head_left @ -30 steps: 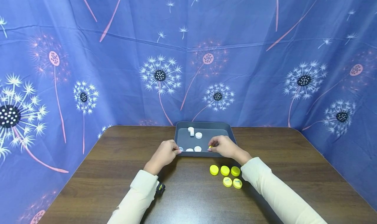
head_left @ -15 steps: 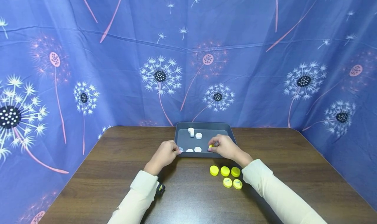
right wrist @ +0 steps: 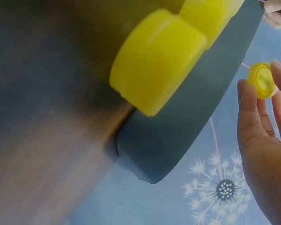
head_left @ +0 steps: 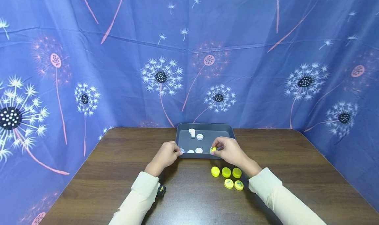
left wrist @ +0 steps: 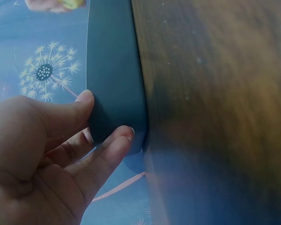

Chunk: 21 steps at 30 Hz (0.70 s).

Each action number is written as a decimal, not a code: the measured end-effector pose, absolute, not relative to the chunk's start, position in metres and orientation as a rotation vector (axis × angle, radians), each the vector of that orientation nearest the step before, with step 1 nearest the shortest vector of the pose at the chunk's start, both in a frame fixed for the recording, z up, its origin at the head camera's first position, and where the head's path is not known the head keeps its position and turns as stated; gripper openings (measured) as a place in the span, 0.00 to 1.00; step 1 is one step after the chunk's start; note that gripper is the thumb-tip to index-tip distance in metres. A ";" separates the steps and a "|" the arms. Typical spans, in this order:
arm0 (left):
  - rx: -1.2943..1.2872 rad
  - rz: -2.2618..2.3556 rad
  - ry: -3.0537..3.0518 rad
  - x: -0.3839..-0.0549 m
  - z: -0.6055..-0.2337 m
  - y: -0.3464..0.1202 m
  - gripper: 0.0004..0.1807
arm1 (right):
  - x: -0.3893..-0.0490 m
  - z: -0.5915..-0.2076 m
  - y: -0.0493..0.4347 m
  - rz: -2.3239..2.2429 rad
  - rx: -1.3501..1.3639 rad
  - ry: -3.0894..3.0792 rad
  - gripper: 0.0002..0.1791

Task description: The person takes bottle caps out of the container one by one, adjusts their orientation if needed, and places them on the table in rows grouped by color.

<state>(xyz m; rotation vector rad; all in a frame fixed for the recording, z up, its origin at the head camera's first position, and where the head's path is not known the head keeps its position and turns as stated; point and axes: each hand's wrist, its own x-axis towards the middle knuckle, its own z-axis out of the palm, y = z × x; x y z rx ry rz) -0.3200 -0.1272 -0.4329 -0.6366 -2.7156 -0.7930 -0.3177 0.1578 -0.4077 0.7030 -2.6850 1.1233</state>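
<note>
evidently, the dark grey tray [head_left: 188, 143] contains several round white caps [head_left: 199, 137], one standing on edge; the right hand [head_left: 229, 151] has its fingers pinched on a yellow cap [head_left: 213, 149] over the near side, the left hand [head_left: 165, 153] has fingers clamped on the near left corner, and five yellow caps [head_left: 226, 172] sit on the tabletop [head_left: 189, 195].

It was a screened-off tabletop station; whether in a home, an office or a lab could not be told. A brown, wood-grained table [head_left: 186, 188] with rounded far corners stood with its far edge close to a blue cloth hanging [head_left: 186, 70], printed with white and pink dandelions, which also flanked its side edges.
</note>
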 end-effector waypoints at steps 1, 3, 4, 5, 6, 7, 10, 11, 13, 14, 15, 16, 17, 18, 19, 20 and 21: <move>-0.632 -0.792 -2.720 -0.320 -0.433 -0.127 0.05 | -0.314 -0.407 0.158 1.132 0.708 -2.679 0.10; -0.624 -0.786 -2.727 -0.319 -0.432 -0.127 0.05 | -0.308 -0.408 0.160 1.150 0.725 -2.664 0.11; -0.622 -0.782 -2.730 -0.319 -0.432 -0.127 0.05 | -0.305 -0.408 0.161 1.157 0.735 -2.659 0.11; -0.621 -0.781 -2.730 -0.319 -0.432 -0.127 0.05 | -0.301 -0.408 0.162 1.164 0.751 -2.648 0.12; -0.621 -0.778 -2.730 -0.319 -0.432 -0.127 0.05 | -0.298 -0.408 0.163 1.173 0.766 -2.639 0.12; -0.623 -0.779 -2.728 -0.319 -0.432 -0.127 0.05 | -0.294 -0.409 0.164 1.177 0.782 -2.633 0.13; -0.634 -0.782 -2.719 -0.319 -0.433 -0.127 0.05 | -0.283 -0.412 0.169 1.168 0.829 -2.632 0.14; -0.638 -0.783 -2.716 -0.319 -0.433 -0.127 0.05 | -0.279 -0.413 0.170 1.159 0.849 -2.632 0.14; -0.649 -0.776 -2.711 -0.319 -0.433 -0.127 0.05 | -0.272 -0.415 0.173 1.131 0.896 -2.630 0.15; -0.654 -0.771 -2.709 -0.319 -0.433 -0.127 0.06 | -0.268 -0.415 0.174 1.117 0.923 -2.627 0.15; -0.659 -0.765 -2.707 -0.319 -0.433 -0.127 0.06 | -0.265 -0.415 0.174 1.110 0.952 -2.622 0.15; -0.661 -0.762 -2.704 -0.319 -0.433 -0.127 0.06 | -0.262 -0.416 0.175 1.098 0.981 -2.616 0.14; -0.663 -0.762 -2.701 -0.319 -0.433 -0.127 0.06 | -0.260 -0.416 0.175 1.071 1.006 -2.617 0.15; -0.664 -0.760 -2.700 -0.319 -0.433 -0.127 0.06 | -0.257 -0.417 0.176 1.047 1.030 -2.620 0.15; -0.663 -0.763 -2.699 -0.319 -0.433 -0.127 0.06 | -0.255 -0.417 0.176 1.021 1.054 -2.625 0.15; -0.662 -0.764 -2.701 -0.319 -0.433 -0.127 0.06 | -0.254 -0.418 0.176 0.998 1.070 -2.642 0.15; -0.660 -0.766 -2.704 -0.318 -0.432 -0.127 0.06 | -0.252 -0.418 0.177 0.971 1.089 -2.661 0.15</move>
